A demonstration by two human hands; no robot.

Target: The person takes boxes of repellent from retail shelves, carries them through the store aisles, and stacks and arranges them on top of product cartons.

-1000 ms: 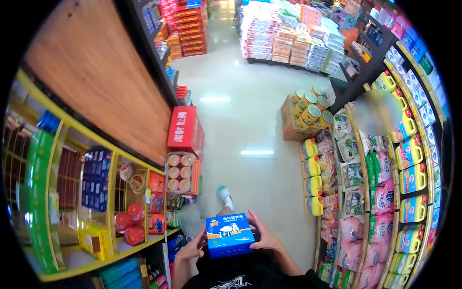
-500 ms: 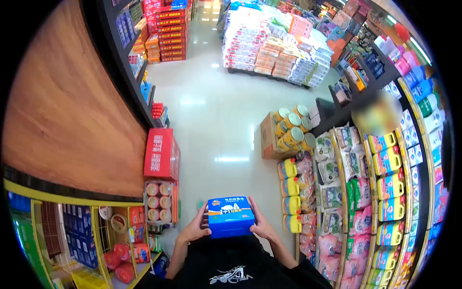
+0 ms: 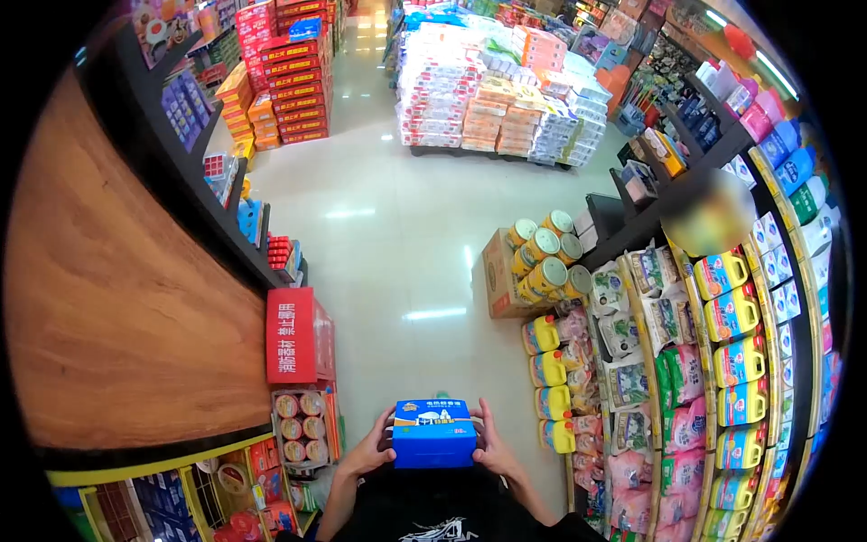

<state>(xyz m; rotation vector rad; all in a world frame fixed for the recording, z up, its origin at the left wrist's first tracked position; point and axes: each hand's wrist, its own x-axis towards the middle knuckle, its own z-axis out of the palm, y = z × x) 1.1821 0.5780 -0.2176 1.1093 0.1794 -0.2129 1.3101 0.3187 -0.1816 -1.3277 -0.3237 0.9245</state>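
Held in front of my body is a blue cardboard box (image 3: 433,444) with white lettering and a picture band of white and orange on its top. My left hand (image 3: 373,449) grips its left side, thumb at the near corner and fingers along the far edge. On the opposite side, my right hand (image 3: 492,445) presses the box in the same way. The box is level, its top and near face in sight. Parts of the fingers behind it are hidden.
Along the right, shelves carry yellow detergent jugs (image 3: 740,361) and bagged goods. Yellow tins (image 3: 545,274) stand in a carton (image 3: 499,280) beside the aisle. At left are a red box (image 3: 291,336) and packed tubs (image 3: 300,428). Stacked paper packs (image 3: 442,90) stand farther ahead.
The view has tilted up and shifted slightly, so the near shelves and the box sit lower in the frame. Both hands keep hold of the blue box.
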